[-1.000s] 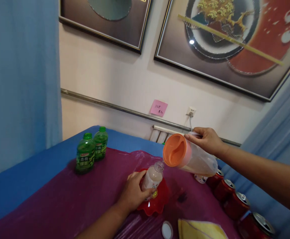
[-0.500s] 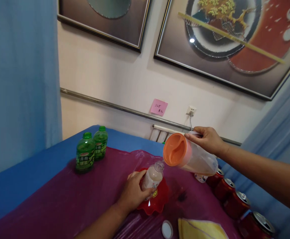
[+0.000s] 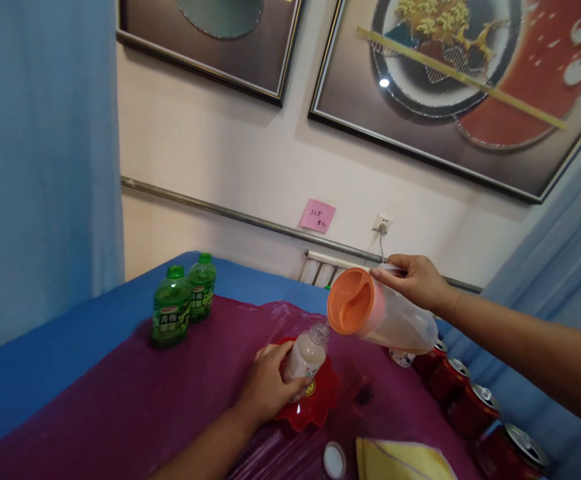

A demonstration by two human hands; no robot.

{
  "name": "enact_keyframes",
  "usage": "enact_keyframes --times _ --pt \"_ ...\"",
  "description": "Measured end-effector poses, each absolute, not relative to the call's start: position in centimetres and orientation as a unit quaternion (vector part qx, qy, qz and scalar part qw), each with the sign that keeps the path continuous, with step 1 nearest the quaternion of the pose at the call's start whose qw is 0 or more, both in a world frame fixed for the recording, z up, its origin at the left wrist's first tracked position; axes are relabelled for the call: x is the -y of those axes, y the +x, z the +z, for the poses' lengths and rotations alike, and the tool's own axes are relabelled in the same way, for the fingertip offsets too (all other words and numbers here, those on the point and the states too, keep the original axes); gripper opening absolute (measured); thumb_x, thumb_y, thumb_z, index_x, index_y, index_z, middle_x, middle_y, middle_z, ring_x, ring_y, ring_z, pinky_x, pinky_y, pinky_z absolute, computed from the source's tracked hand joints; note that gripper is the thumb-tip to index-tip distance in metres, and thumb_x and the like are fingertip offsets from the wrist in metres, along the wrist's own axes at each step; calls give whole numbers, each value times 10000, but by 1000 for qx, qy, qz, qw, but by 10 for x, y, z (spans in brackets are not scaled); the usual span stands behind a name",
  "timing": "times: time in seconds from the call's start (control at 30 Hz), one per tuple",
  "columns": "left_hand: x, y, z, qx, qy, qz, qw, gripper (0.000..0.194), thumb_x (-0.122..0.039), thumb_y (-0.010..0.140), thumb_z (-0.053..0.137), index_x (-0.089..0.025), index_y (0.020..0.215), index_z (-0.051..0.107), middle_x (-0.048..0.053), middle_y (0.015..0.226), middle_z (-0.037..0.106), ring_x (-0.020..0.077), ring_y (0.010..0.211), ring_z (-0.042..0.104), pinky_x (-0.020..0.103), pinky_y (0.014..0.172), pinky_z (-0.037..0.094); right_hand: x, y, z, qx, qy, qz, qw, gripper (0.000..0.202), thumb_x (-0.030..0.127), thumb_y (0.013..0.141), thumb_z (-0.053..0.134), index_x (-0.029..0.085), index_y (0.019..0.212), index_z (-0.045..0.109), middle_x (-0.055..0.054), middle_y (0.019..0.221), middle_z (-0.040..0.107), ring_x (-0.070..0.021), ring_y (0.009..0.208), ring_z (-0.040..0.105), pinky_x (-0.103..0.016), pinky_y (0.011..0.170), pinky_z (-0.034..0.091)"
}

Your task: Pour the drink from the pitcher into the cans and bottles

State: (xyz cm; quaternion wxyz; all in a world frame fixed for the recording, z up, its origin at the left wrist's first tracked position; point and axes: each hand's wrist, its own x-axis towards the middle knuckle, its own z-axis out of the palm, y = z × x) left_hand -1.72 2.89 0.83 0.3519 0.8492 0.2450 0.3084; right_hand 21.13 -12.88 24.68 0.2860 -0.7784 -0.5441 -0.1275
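My left hand [image 3: 270, 387] is wrapped round a small clear bottle [image 3: 306, 357] with cloudy liquid inside. The bottle leans to the right above a red scalloped dish [image 3: 323, 400]. My right hand [image 3: 413, 280] grips the handle of a clear pitcher [image 3: 395, 327] with an orange lid [image 3: 351, 301]. The pitcher lies tilted on its side in the air, its lid end close to the bottle's open mouth. Some pale brown liquid shows along its lower side. Whether the spout touches the bottle cannot be made out.
Two green bottles [image 3: 170, 313] stand at the left on the purple sheet [image 3: 95, 400]. Several red cans [image 3: 473, 407] line the right edge. A white cap [image 3: 334, 460] and a yellow cloth [image 3: 403, 460] lie at the front. A patterned cup [image 3: 402, 358] sits behind the pitcher.
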Motion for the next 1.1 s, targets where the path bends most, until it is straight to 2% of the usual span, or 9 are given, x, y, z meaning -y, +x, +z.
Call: enact_keyframes --times 0.6,1.1 --pt "-29 -17 9 -238 855 297 354 638 -327 675 825 -180 1273 655 107 1169 707 307 1096 612 427 988 432 132 210 251 544 -777 -133 286 628 779 768 576 234 551 351 47 527 310 -102 523 298 -257 472 217" --pt "-30 -16 6 -234 856 306 346 616 -324 676 832 -205 1255 660 98 1180 706 301 1107 617 415 992 431 132 209 251 543 -780 -133 281 626 772 761 589 233 548 354 50 524 308 -100 520 301 -252 466 220"
